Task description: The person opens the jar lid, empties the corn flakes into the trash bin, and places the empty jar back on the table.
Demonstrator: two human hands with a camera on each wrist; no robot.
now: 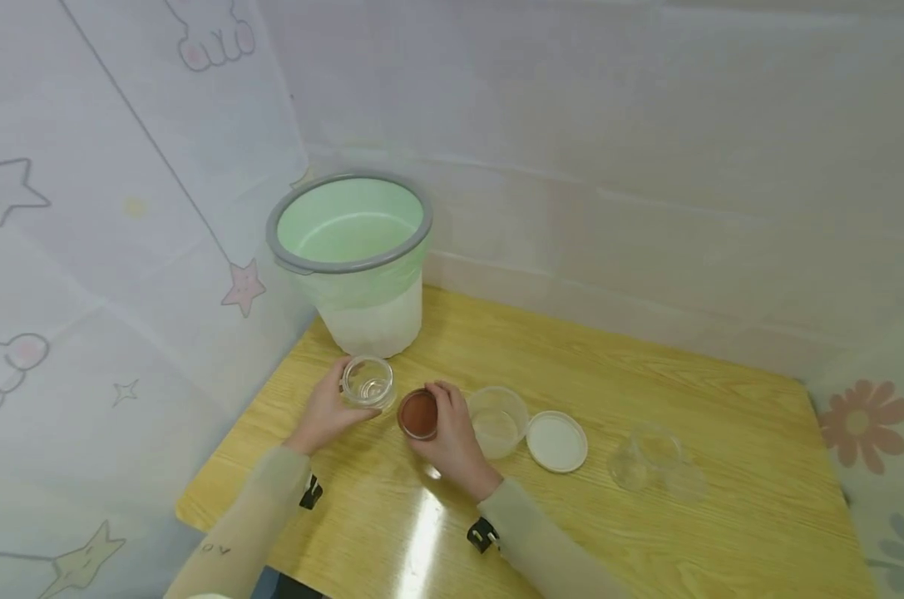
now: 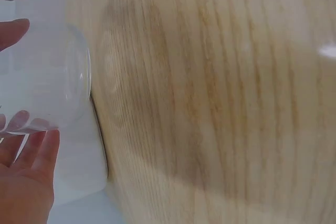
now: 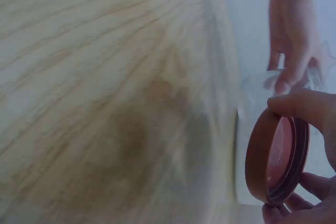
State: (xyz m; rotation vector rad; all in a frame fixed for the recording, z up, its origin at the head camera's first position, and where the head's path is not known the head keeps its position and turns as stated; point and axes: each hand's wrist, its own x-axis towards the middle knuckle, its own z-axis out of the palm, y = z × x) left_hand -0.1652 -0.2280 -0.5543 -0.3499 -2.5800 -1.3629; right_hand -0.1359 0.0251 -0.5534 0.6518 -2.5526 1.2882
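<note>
My left hand [image 1: 330, 409] grips a clear jar [image 1: 368, 382], its mouth facing up, in front of the bucket. In the left wrist view the thumb and fingers wrap the jar's [image 2: 44, 80] see-through wall. My right hand [image 1: 455, 441] pinches a reddish-brown round lid [image 1: 418, 414] by its rim, just right of the jar and apart from it. The right wrist view shows the lid's [image 3: 278, 156] hollow inner side and raised edge, with thumb and fingers at opposite sides of it.
A green and white bucket [image 1: 369, 308] with a grey rim stands at the back left corner of the wooden table [image 1: 758, 433]. Right of my right hand are a clear tub [image 1: 499, 423], a white lid [image 1: 557, 442] and several clear containers [image 1: 655, 449]. Printed cloth walls border the table.
</note>
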